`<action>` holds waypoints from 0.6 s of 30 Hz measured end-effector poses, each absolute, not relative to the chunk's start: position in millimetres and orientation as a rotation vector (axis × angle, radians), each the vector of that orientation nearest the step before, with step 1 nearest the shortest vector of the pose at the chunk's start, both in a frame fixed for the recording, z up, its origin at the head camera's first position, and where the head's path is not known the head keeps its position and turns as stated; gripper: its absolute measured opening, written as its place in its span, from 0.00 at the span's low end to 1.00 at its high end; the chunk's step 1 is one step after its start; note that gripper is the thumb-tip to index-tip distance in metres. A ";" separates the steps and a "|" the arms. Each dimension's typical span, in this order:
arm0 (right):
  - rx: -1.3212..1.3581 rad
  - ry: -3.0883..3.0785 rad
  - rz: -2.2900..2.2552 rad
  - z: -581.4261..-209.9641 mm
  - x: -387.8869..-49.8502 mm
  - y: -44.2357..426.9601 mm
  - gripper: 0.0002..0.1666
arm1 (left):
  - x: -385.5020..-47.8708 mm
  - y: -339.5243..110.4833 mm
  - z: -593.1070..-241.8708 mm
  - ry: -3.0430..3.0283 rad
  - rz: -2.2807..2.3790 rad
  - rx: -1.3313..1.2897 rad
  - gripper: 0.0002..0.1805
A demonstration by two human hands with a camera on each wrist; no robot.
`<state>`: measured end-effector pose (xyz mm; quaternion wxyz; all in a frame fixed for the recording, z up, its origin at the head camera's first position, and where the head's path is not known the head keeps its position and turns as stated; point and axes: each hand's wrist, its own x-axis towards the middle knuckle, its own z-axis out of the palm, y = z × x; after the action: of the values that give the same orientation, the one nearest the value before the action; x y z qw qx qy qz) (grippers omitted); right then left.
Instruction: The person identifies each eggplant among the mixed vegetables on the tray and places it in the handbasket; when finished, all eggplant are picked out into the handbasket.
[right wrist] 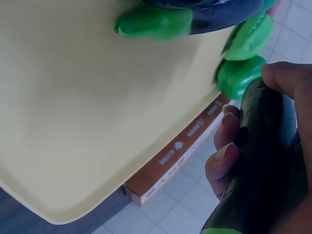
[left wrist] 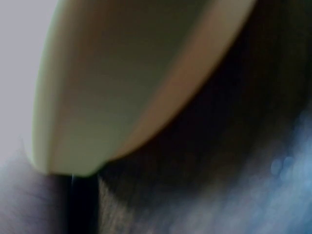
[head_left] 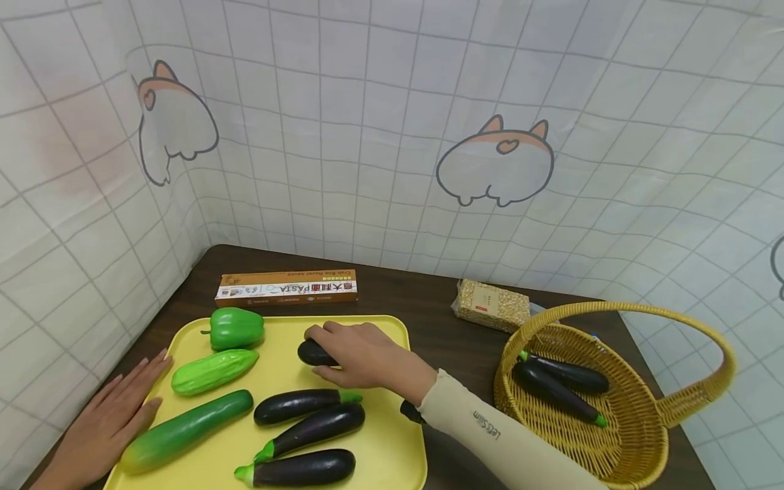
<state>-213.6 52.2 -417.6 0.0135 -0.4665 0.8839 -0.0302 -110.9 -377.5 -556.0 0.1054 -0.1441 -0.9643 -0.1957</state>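
My right hand [head_left: 361, 357] curls round a dark eggplant [head_left: 315, 353] over the upper part of the yellow tray [head_left: 392, 435]. In the right wrist view the fingers [right wrist: 223, 163] and thumb wrap that eggplant [right wrist: 265, 141]. My left hand [head_left: 113, 415] lies with straight fingers on the tray's left rim, beside a long green cucumber-like vegetable [head_left: 190, 430]. Several eggplants [head_left: 306, 468] lie on the lower tray. A light green ridged vegetable [head_left: 214, 371] and a green bell pepper [head_left: 236, 329] are at the upper left. The left wrist view is dark and blurred.
A wicker basket [head_left: 658, 435] with a tall handle stands at the right, holding two eggplants [head_left: 560, 395]. Behind the tray lies a pasta box [head_left: 286, 288]. A bag of grain [head_left: 492, 305] sits near the table's back edge, against the tiled-pattern curtain.
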 end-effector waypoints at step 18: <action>-1.562 2.793 -0.143 -394.9 -194.8 87.4 0.27 | -109.6 -377.8 -556.7 -2.825 -0.585 -0.441 0.38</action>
<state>-194.8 87.4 -394.9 -0.0307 -0.4875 0.8715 -0.0446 -109.6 -377.8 -556.7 0.1113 -0.1500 -0.9620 -0.1990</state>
